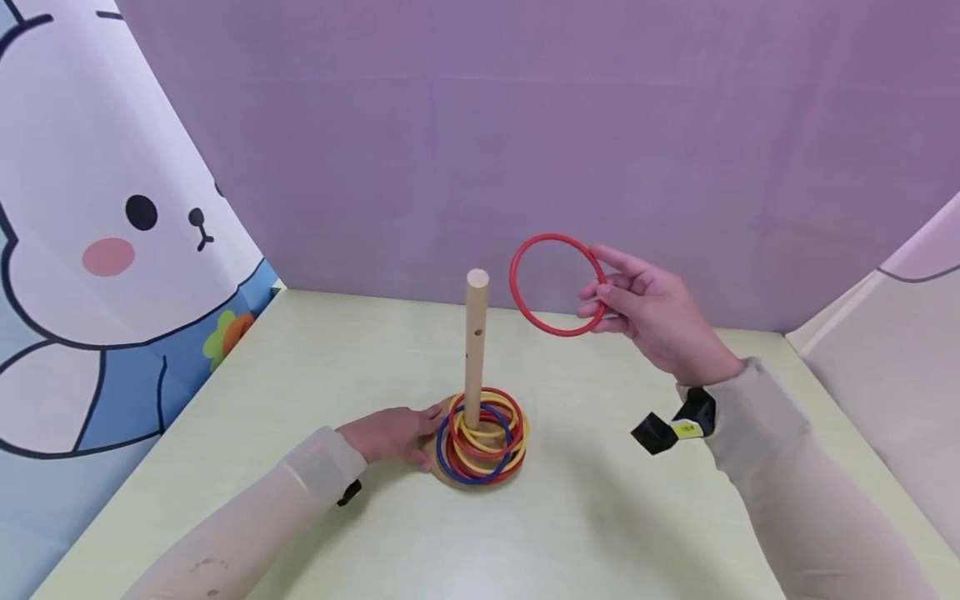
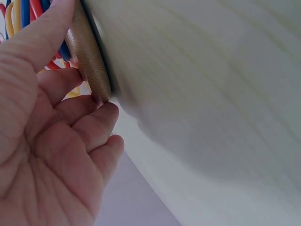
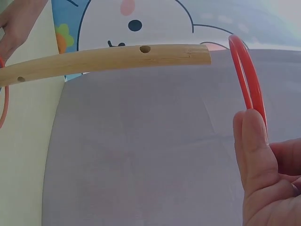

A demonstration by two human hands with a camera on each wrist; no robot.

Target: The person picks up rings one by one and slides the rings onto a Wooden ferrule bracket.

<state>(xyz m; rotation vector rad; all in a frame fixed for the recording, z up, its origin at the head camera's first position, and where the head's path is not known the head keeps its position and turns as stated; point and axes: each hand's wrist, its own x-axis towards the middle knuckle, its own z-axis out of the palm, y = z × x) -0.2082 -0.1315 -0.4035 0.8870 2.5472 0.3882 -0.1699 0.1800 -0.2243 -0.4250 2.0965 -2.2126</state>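
Note:
A wooden peg [image 1: 476,358] stands upright on a round wooden base [image 2: 89,56] on the table. Several red, yellow and blue rings [image 1: 468,481] lie in a loose pile around the foot of the peg. My left hand [image 1: 390,435] grips the left edge of the base, thumb above and fingertips at the rim. Up in the air, right of the peg's top, my right hand [image 1: 660,312] pinches a red ring [image 1: 556,237] between thumb and fingers. In the right wrist view this ring is seen nearly edge-on, apart from the peg's end.
The pale table [image 1: 337,358] reaches back to a purple cloth wall [image 1: 525,150]. At the left hangs a cloth with a cartoon animal [image 1: 108,258]. A strap with a black block [image 1: 655,433] is on my right wrist.

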